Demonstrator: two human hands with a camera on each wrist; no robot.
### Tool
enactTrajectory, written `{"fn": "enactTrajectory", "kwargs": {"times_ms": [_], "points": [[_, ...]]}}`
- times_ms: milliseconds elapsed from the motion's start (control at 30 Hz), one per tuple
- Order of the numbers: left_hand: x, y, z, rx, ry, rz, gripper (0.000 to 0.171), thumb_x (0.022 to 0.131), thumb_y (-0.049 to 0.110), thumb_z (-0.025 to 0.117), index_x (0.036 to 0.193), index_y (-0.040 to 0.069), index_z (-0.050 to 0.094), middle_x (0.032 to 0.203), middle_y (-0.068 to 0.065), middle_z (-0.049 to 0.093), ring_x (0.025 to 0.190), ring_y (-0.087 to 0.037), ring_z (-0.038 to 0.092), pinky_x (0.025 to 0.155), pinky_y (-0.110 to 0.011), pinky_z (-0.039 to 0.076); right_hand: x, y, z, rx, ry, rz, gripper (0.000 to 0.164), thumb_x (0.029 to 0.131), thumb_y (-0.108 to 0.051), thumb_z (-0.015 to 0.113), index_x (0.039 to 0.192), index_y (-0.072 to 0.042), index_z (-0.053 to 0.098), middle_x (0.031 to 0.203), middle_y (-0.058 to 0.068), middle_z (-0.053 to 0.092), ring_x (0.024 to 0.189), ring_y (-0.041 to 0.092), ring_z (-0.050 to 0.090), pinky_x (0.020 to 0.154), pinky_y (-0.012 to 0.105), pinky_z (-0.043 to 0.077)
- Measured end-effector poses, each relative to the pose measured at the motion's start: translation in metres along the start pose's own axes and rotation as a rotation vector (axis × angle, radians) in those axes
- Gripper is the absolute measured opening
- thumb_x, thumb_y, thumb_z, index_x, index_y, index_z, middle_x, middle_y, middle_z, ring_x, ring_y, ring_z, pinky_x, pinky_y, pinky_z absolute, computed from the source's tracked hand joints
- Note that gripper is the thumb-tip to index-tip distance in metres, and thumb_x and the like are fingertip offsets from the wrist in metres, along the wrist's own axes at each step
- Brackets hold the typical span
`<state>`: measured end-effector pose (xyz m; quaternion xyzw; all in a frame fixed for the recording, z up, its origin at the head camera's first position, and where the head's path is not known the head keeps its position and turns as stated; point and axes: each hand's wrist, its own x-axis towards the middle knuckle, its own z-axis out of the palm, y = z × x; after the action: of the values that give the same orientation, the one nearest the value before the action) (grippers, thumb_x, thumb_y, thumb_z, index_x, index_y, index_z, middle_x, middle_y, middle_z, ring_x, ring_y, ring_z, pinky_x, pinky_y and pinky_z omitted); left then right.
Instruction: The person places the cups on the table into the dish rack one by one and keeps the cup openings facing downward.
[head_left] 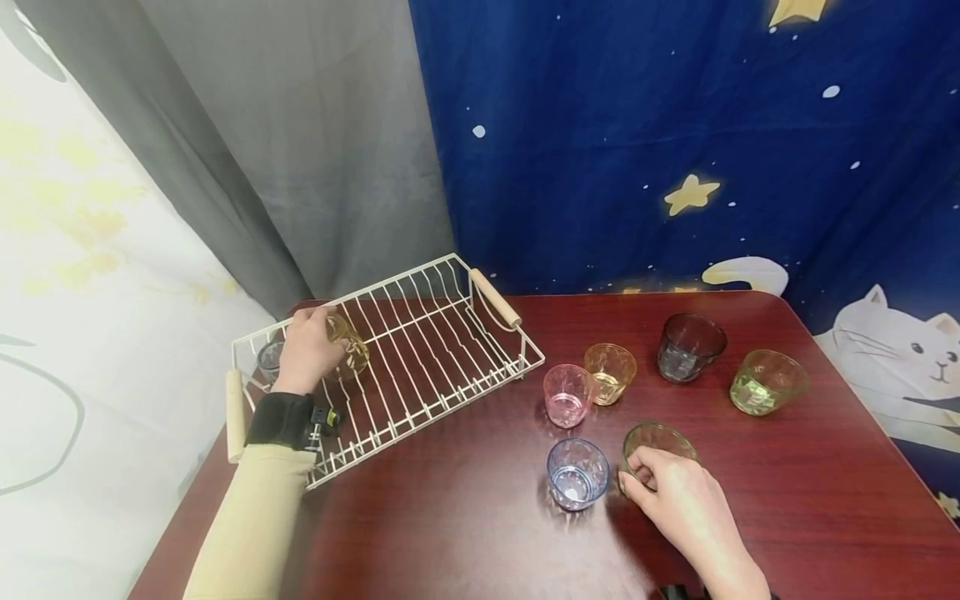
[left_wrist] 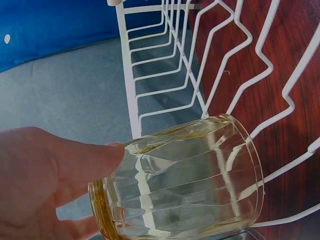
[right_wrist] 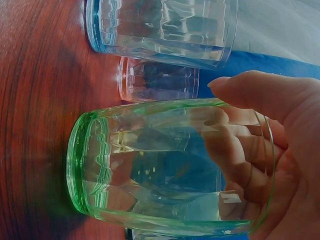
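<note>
My left hand [head_left: 306, 352] grips a yellow-tinted glass [head_left: 349, 357] by its thick base, inside the white wire dish rack [head_left: 408, 427]. In the left wrist view this glass [left_wrist: 180, 180] lies mouth toward the rack's wires, thumb at the base edge. Beside it at the rack's left end is a greyish glass [head_left: 268, 358], partly hidden by the hand. On the table, my right hand [head_left: 678, 492] holds a green glass [head_left: 662, 437] near its rim. The right wrist view has that glass [right_wrist: 160, 165] upright, its base at the wood.
A blue glass [head_left: 577, 475] stands just left of the right hand. Behind are a pink glass [head_left: 567, 397], a yellow glass [head_left: 610, 375], a dark grey glass [head_left: 691, 348] and another green glass [head_left: 767, 383]. The rack has wooden handles [head_left: 495, 298]; curtains hang behind the table.
</note>
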<state>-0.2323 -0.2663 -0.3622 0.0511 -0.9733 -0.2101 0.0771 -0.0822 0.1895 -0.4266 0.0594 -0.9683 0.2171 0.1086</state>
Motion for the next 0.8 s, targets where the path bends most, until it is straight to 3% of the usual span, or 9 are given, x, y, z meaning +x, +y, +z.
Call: {"fn": "enactTrajectory", "kwargs": {"times_ms": [200, 433, 800], "points": [[0.0, 0.0, -0.002, -0.02, 0.006, 0.026, 0.06, 0.081, 0.015, 0.063, 0.136, -0.004, 0.047, 0.137, -0.037, 0.042, 0.125, -0.054, 0.041, 0.106, -0.063, 0.037, -0.001, -0.001, -0.004, -0.017, 0.041, -0.006, 0.019, 0.072, -0.015, 0.075, 0.069, -0.024, 0.058, 0.068, -0.009, 0.067, 0.063, 0.012, 0.064, 0.051, 0.035, 0.046], [-0.002, 0.003, -0.009, -0.029, -0.025, 0.044, 0.062, 0.086, 0.02, 0.059, 0.139, -0.007, 0.043, 0.14, -0.038, 0.039, 0.132, -0.052, 0.037, 0.11, -0.062, 0.035, 0.0, 0.0, -0.009, -0.023, 0.093, 0.013, 0.024, 0.074, -0.014, 0.073, 0.066, -0.026, 0.053, 0.063, -0.012, 0.057, 0.057, 0.007, 0.051, 0.047, 0.03, 0.035], [-0.019, 0.024, -0.021, -0.004, 0.038, 0.08, 0.055, 0.091, 0.024, 0.057, 0.139, -0.003, 0.046, 0.143, -0.034, 0.038, 0.131, -0.053, 0.038, 0.103, -0.065, 0.04, 0.006, 0.004, -0.025, -0.021, 0.286, -0.069, 0.013, 0.076, -0.012, 0.073, 0.079, -0.017, 0.061, 0.068, -0.005, 0.062, 0.058, 0.015, 0.057, 0.046, 0.033, 0.038]]}}
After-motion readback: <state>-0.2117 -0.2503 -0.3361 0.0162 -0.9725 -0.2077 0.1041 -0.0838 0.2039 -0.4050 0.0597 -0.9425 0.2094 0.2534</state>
